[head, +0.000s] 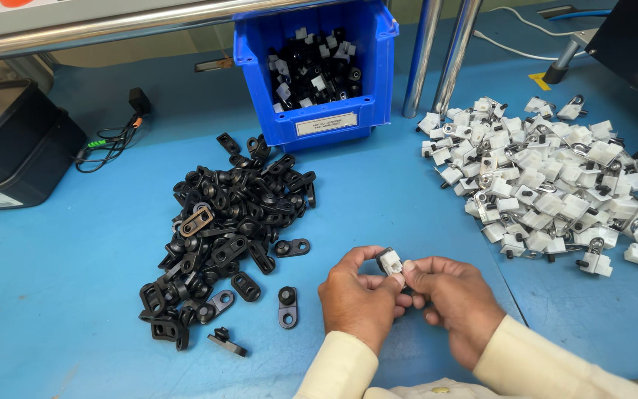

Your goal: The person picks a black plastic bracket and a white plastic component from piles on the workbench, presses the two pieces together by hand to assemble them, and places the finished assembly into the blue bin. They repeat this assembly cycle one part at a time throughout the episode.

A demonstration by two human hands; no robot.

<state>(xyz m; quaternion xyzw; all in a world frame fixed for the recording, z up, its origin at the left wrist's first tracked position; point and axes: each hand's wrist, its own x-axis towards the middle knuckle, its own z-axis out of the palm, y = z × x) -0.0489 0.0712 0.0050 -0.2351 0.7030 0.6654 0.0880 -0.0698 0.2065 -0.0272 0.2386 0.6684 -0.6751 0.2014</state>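
Observation:
My left hand (357, 297) and my right hand (450, 299) meet near the front edge of the blue table, both pinching one small white clip with a black part (390, 262) between their fingertips. A heap of black flat brackets with holes (223, 222) lies to the left of my hands. One loose black bracket (287, 306) rests just left of my left hand. To the right spreads a pile of white clips with metal and black parts (555, 181).
A blue plastic bin (311, 125) holding assembled black-and-white parts stands at the back centre. Two metal posts (437, 59) rise beside it. A black box (9, 148) and a cable (112, 137) sit at the left; a dark machine (636, 44) at the far right.

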